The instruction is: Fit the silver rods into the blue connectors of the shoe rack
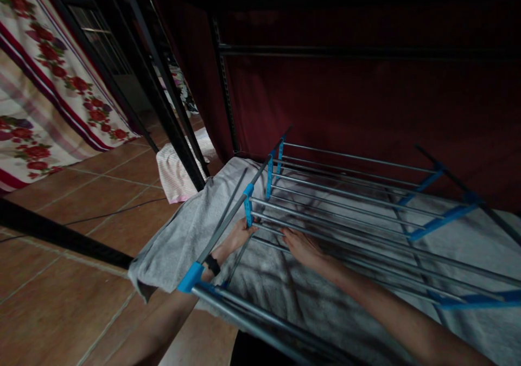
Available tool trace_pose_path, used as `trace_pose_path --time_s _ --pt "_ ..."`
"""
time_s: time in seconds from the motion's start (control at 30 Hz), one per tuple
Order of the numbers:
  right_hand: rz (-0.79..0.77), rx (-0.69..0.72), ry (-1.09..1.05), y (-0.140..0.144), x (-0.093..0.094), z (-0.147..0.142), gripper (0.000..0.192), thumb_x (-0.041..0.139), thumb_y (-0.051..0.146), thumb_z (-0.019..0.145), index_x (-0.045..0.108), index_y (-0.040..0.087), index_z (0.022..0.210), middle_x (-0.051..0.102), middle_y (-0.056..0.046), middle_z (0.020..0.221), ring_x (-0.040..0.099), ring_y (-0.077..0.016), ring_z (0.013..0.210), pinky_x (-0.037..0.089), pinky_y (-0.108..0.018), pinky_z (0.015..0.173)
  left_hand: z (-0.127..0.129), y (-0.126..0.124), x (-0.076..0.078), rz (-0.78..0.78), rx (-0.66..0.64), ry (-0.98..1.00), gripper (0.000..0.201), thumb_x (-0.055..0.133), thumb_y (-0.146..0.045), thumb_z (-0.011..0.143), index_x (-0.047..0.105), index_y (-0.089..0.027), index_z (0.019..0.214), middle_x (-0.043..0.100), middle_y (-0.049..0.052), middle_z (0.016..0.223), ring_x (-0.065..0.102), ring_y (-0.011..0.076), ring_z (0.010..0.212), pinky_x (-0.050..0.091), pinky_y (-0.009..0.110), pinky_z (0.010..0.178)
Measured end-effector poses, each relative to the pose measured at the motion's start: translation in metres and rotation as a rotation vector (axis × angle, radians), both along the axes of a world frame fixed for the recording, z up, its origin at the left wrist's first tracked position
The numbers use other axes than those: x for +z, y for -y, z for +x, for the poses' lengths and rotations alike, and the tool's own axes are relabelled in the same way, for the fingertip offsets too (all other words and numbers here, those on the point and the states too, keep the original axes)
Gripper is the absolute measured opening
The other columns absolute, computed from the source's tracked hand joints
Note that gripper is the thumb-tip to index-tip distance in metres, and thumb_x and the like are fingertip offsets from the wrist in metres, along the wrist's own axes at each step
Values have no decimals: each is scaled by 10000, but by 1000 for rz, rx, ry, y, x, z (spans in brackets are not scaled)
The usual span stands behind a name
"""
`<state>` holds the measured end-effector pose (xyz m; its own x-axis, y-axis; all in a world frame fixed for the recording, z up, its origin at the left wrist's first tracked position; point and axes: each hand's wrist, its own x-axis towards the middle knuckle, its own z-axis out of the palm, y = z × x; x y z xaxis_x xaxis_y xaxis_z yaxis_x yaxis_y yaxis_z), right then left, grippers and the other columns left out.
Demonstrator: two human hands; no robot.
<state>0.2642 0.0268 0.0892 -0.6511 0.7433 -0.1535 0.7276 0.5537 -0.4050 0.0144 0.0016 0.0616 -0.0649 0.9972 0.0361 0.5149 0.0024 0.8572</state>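
A metal drying rack [345,192] with grey rods and blue plastic joints stands in front of me. A grey towel [183,230] lies spread beneath its rods and hangs over the left side. My left hand [238,236], with a dark band on the wrist, reaches under the rack's left rail and rests on the towel near a blue joint [248,203]. My right hand [301,246] lies flat on the towel between the rods, fingers stretched forward. Neither hand visibly grips anything.
Dark red fabric [345,95] hangs behind the rack. A black metal frame [163,106] slants at the left, with a pink-white cloth [175,176] at its foot. A floral curtain [49,84] hangs at the far left. The floor is brown tile [81,203].
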Motion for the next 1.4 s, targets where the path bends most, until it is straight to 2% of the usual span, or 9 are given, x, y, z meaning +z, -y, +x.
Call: trace_pose_path --time_s 0.23,0.53,0.67,0.8,1.1,1.3,1.4 --pt "22 15 0 3 3 3 373 353 273 1033 586 215 1318 671 -111 1293 639 -247 1166 488 -371 967 1 -3 -11 -1 -29 32 154 567 -338 822 594 -195 872 677 54 923 612 245 925 507 376 902" --pt "6 13 15 1 1 4 394 340 293 1037 567 223 1351 674 -105 1302 637 -256 1183 488 -362 970 5 -2 -12 -34 19 42 125 579 -310 788 584 -201 848 663 37 883 590 234 912 500 367 896" --pt "-2 10 30 1 2 3 407 332 300 1037 567 211 1358 683 -122 1285 662 -273 1140 506 -376 935 6 -4 -17 -27 51 53 113 575 -302 782 585 -198 823 655 34 851 590 227 896 498 356 886" --pt "-4 13 7 1 3 3 406 333 296 1039 574 211 1355 676 -122 1304 644 -267 1180 491 -378 973 7 -6 -21 -16 42 69 111 561 -300 793 586 -197 823 651 26 832 593 221 885 506 355 879" --pt "23 21 53 -1 -5 3 423 303 296 1051 554 209 1380 639 -118 1363 630 -258 1207 491 -375 990 12 -3 -15 9 33 70 152 538 -289 816 627 -181 873 682 48 903 605 241 944 493 389 939" --pt "8 18 130 -1 5 5 425 297 308 1052 530 231 1399 669 -113 1310 658 -253 1165 524 -362 925 10 -7 -17 -26 6 97 148 578 -336 798 620 -195 814 663 38 839 594 232 879 491 382 880" --pt "-36 3 106 -1 9 11 437 297 336 1051 528 228 1407 675 -103 1306 660 -249 1163 520 -363 939 8 -6 -12 -51 -15 168 175 623 -367 777 613 -197 817 651 36 807 582 223 833 491 380 843"
